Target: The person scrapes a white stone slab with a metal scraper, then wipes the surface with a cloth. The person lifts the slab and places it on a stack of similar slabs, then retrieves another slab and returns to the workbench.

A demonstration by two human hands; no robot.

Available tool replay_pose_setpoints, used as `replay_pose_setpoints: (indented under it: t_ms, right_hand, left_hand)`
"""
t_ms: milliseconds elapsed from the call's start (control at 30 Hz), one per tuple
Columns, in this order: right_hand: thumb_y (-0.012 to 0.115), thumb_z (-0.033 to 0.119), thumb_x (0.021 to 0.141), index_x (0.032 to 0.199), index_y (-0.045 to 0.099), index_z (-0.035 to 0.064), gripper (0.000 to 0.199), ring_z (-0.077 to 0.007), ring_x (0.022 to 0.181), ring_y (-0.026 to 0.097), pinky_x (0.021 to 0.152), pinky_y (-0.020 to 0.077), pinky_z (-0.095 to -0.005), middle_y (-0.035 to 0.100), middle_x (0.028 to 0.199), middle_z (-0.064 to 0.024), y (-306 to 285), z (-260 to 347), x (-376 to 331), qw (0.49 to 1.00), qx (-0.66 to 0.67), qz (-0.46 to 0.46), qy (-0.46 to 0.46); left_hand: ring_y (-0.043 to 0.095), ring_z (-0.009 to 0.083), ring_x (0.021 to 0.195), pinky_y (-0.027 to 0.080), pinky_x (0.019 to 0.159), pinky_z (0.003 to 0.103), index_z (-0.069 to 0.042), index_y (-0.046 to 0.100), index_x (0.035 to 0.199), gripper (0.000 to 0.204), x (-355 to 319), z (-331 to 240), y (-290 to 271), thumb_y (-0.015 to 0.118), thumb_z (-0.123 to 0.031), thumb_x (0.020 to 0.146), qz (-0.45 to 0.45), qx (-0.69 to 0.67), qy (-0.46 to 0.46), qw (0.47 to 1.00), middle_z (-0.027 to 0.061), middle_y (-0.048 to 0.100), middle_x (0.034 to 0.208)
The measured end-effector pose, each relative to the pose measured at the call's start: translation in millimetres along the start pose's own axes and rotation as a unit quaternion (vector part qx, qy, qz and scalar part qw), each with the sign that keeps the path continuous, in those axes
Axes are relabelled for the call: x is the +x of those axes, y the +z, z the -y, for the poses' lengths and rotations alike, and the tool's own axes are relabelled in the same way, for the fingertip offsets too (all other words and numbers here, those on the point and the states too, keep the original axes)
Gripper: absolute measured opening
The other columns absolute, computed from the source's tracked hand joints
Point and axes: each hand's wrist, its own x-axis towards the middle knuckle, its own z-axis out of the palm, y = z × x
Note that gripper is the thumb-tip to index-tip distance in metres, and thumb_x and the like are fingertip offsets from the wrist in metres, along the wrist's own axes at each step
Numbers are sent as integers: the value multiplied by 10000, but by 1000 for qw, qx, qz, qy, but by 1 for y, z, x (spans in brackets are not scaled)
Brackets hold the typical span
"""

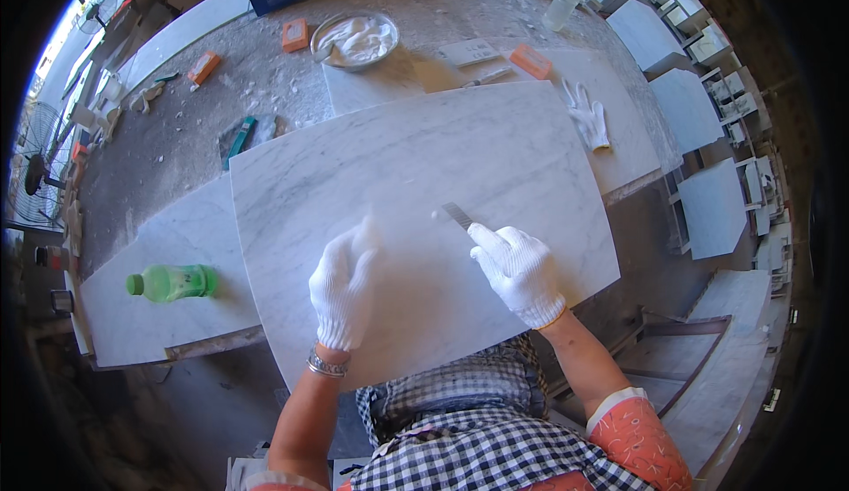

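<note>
A large pale marble slab (424, 155) with grey veins lies before me, its near edge close to my checked apron. My right hand (520, 274), in a white knit glove, is closed on a thin grey metal scraper blade (457, 216), which points up and left over the slab. A small white bit (439, 215) shows by the blade's tip. My left hand (345, 287), gloved the same way, is over the left part of the slab. Motion smears its fingertips, so whether it pinches anything is unclear.
A green bottle (177, 283) lies on its side at left. Beyond the slab are a bowl of white paste (356, 42), orange boxes (530, 62), a green-handled tool (239, 137), a loose white glove (587, 118) and a clear bottle (563, 4). More slabs (685, 111) stand at right.
</note>
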Motion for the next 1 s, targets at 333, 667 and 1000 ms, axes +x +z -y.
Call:
replay_pose_setpoints:
  t_ms: [333, 667, 1000]
  right_hand:
    - [830, 145, 876, 1188, 746, 35, 342, -311, 692, 689, 607, 567, -393, 702, 849, -131, 4, 12, -8, 995, 85, 3, 53]
    - [807, 151, 893, 1186, 750, 33, 321, -305, 697, 697, 590, 561, -396, 705, 844, -135, 6, 11, -7, 996, 64, 25, 52]
    - [795, 153, 901, 1182, 751, 37, 307, -300, 690, 694, 597, 562, -394, 705, 848, -126, 6, 13, -6, 996, 66, 35, 46]
  left_hand:
    - [738, 338, 858, 579, 775, 388, -65, 745, 1152, 284, -19, -18, -3, 802, -181, 900, 49, 109, 31, 992, 165, 751, 989]
    - [694, 203, 725, 548, 713, 315, -29, 751, 1090, 245, -11, -28, -2, 800, -204, 925, 93, 184, 54, 977, 129, 740, 857]
    - [726, 281, 739, 553, 703, 365, -17, 747, 1062, 304, -4, -35, -1, 777, -292, 937, 121, 211, 36, 969, 162, 739, 855]
